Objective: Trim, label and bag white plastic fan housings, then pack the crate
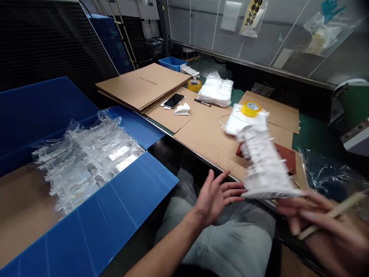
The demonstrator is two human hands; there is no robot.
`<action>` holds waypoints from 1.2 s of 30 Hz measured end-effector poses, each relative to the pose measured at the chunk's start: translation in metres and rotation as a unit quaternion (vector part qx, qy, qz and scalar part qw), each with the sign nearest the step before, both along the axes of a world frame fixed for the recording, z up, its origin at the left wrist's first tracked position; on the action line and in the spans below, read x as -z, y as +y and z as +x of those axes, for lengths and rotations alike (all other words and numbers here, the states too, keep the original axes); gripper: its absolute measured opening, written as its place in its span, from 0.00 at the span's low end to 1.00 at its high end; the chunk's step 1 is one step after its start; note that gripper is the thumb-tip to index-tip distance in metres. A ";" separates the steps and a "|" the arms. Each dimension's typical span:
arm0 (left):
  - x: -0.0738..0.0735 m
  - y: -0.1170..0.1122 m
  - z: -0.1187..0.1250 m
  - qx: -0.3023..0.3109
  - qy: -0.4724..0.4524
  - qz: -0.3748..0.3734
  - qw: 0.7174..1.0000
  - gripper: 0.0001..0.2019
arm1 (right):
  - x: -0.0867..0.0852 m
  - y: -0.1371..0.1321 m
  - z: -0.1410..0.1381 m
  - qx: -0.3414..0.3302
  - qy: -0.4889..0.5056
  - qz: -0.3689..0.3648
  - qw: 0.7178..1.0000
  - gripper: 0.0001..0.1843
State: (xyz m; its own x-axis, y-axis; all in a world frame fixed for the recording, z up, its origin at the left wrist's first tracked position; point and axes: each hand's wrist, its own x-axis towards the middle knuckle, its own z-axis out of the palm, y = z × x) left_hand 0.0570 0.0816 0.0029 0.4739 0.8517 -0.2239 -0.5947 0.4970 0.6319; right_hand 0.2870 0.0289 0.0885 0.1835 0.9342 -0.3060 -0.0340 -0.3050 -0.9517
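My left hand reaches over my lap with its fingers spread, close to the lower left end of a white ribbed plastic part. Whether the fingertips touch it I cannot tell. My right hand, smeared by motion, grips the bottom end of that part. A thin beige stick also lies across the right hand's fingers. Behind the white part is a reddish-brown block, partly hidden by it. Just beyond sits a white wrapped bundle with a yellow tape roll on top.
To my left, an open blue box contains several clear-bagged parts. Flat cardboard, a phone, a small white piece, a pen, another tape roll and a wrapped white stack lie on the bench.
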 end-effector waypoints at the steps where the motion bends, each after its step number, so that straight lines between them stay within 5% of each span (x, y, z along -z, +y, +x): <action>1: -0.005 -0.008 -0.015 -0.006 -0.089 -0.087 0.992 0.41 | 0.014 -0.006 -0.015 -0.032 0.043 -0.030 0.998 0.14; 5: -0.006 -0.035 -0.052 -0.040 -0.153 -0.240 0.958 0.41 | 0.065 -0.035 -0.060 -0.181 0.127 -0.124 0.967 0.13; 9: 0.005 -0.056 -0.060 -0.019 -0.143 -0.282 0.949 0.40 | 0.086 -0.049 -0.071 -0.128 0.063 -0.145 0.979 0.17; 16: -0.003 -0.067 -0.050 0.003 -0.136 -0.349 0.927 0.33 | 0.085 -0.035 -0.092 -0.026 0.027 -0.140 0.989 0.20; 22: -0.009 -0.073 -0.049 0.072 -0.155 -0.381 0.909 0.36 | 0.084 -0.036 -0.099 -0.038 0.107 -0.183 0.976 0.21; 29: -0.022 -0.073 -0.047 0.073 -0.153 -0.379 0.910 0.35 | 0.084 -0.044 -0.098 0.001 0.159 -0.220 0.962 0.20; 36: -0.017 -0.078 -0.048 0.094 -0.147 -0.390 0.904 0.36 | 0.090 -0.046 -0.101 0.013 0.165 -0.213 0.963 0.21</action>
State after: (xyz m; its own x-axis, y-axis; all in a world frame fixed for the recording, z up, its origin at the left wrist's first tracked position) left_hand 0.0094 0.0037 0.0200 0.7301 0.3882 -0.5624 -0.5393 0.8328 -0.1253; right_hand 0.1862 -0.0172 -0.0016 0.0326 0.7071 -0.7063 -0.3259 -0.6605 -0.6764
